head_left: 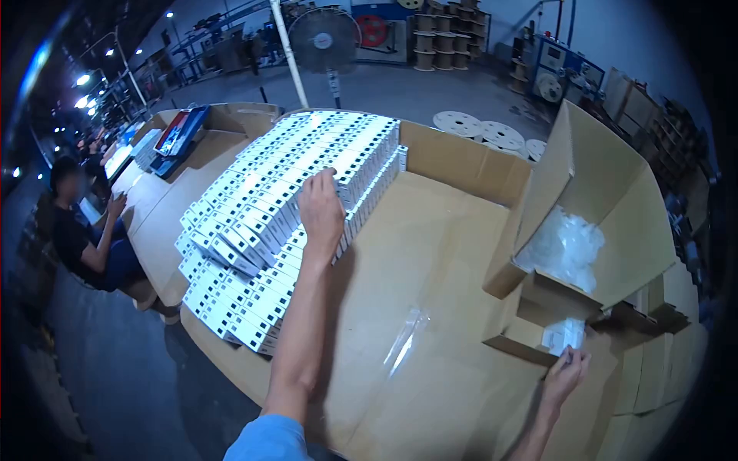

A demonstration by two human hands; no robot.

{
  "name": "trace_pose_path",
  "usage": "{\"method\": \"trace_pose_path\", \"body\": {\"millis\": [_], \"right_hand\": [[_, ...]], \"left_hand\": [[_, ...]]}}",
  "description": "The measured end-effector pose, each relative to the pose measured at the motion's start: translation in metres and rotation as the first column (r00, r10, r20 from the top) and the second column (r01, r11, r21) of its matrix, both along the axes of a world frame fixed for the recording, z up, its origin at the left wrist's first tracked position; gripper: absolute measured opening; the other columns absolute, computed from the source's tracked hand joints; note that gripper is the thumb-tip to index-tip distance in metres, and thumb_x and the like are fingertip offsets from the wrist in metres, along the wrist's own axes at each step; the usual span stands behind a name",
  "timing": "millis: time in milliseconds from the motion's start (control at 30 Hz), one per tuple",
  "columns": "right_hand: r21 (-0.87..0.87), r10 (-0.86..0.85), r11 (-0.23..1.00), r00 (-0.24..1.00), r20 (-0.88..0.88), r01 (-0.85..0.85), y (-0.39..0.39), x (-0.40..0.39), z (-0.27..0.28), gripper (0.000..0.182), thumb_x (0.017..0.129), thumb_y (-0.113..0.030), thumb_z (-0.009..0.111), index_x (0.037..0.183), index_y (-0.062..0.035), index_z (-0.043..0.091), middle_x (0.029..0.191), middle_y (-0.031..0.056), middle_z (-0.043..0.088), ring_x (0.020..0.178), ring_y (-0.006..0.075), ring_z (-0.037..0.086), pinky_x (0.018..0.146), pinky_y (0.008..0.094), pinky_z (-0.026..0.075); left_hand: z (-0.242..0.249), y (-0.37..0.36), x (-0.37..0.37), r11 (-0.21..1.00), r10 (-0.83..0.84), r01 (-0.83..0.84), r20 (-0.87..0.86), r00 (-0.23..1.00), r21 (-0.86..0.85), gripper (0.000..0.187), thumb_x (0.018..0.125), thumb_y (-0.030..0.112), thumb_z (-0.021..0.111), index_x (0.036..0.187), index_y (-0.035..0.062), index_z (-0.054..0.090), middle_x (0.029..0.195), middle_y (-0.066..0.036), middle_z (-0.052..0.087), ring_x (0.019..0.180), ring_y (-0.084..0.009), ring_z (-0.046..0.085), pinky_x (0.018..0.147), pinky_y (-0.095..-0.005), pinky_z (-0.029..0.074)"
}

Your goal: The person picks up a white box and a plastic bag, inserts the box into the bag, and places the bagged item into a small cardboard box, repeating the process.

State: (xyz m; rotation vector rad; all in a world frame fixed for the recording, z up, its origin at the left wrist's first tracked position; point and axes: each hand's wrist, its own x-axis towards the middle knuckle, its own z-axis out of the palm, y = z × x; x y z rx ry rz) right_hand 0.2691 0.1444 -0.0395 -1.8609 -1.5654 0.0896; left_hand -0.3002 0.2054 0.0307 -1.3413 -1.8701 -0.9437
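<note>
Rows of small white boxes with dark square marks are stacked in layers on the cardboard-covered table. My left hand reaches over the stack's right side, its fingers curled at the boxes; what they hold, if anything, is hidden. At the lower right, my right hand pinches a small white packet at the opening of a low cardboard box. Just behind it, a taller open carton holds clear plastic bags.
A seated person is at the table's far left, near a blue tray. A cardboard wall edges the back. Beyond stand a fan, a pole and white reels. More cartons lie at right.
</note>
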Motion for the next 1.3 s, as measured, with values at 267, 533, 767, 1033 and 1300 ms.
{"method": "trace_pose_path", "body": {"millis": [267, 533, 767, 1033, 1300], "right_hand": [[0.062, -0.063, 0.997, 0.941, 0.333, 0.044, -0.033, -0.01, -0.019, 0.045, 0.107, -0.03, 0.044, 0.146, -0.0106, 0.053, 0.163, 0.0254, 0.022, 0.151, 0.0429, 0.02, 0.124, 0.0541, 0.014], [0.118, -0.004, 0.993, 0.987, 0.163, -0.015, -0.062, -0.029, 0.006, 0.058, 0.101, -0.023, 0.054, 0.155, -0.011, 0.039, 0.162, 0.0249, 0.027, 0.152, 0.0428, 0.02, 0.123, 0.0524, 0.016], [-0.144, 0.198, 0.94, 0.838, -0.508, -0.309, -0.121, -0.051, 0.021, 0.067, 0.095, -0.009, 0.061, 0.156, -0.0061, 0.034, 0.153, 0.0238, 0.043, 0.142, 0.0361, 0.042, 0.113, 0.0478, 0.038], [-0.002, 0.074, 0.765, 0.091, -0.993, -0.643, -0.137, -0.096, 0.026, 0.069, 0.101, -0.008, 0.06, 0.159, -0.0076, 0.023, 0.132, 0.0185, 0.057, 0.11, 0.0192, 0.062, 0.091, 0.032, 0.055], [0.076, 0.29, 0.899, 0.457, -0.841, -0.431, -0.135, -0.033, -0.003, 0.033, 0.1, -0.01, 0.062, 0.133, -0.0034, 0.06, 0.113, 0.0052, 0.07, 0.087, 0.0071, 0.06, 0.072, 0.0245, 0.051]], "left_hand": [[-0.005, -0.006, -0.006, 0.999, 0.01, -0.01, -0.011, 1.0, -0.049, 0.039, 0.079, -0.001, 0.064, 0.117, 0.0104, 0.066, 0.112, -0.008, 0.063, 0.109, -0.0282, 0.058, 0.087, -0.0422, 0.046], [0.007, -0.043, 0.007, 0.996, -0.017, 0.025, 0.09, 0.996, -0.083, 0.034, 0.076, -0.003, 0.074, 0.108, 0.0071, 0.067, 0.115, -0.013, 0.056, 0.11, -0.035, 0.055, 0.093, -0.046, 0.046], [0.004, -0.117, 0.096, 0.935, -0.354, 0.334, 0.369, 0.859, 0.118, 0.032, 0.078, -0.009, 0.07, 0.107, 0.0023, 0.063, 0.127, -0.019, 0.053, 0.118, -0.0393, 0.057, 0.098, -0.0459, 0.049], [-0.044, -0.207, 0.274, 0.682, -0.584, 0.731, 0.623, 0.521, 0.029, 0.031, 0.069, -0.005, 0.08, 0.095, 0.0064, 0.067, 0.123, -0.018, 0.058, 0.119, -0.0418, 0.058, 0.1, -0.05, 0.052], [0.002, -0.187, 0.34, 0.349, -0.634, 0.929, 0.7, 0.33, -0.123, 0.032, 0.075, 0.011, 0.088, 0.096, 0.003, 0.065, 0.108, -0.013, 0.065, 0.096, -0.0253, 0.067, 0.079, -0.0352, 0.057]]}}
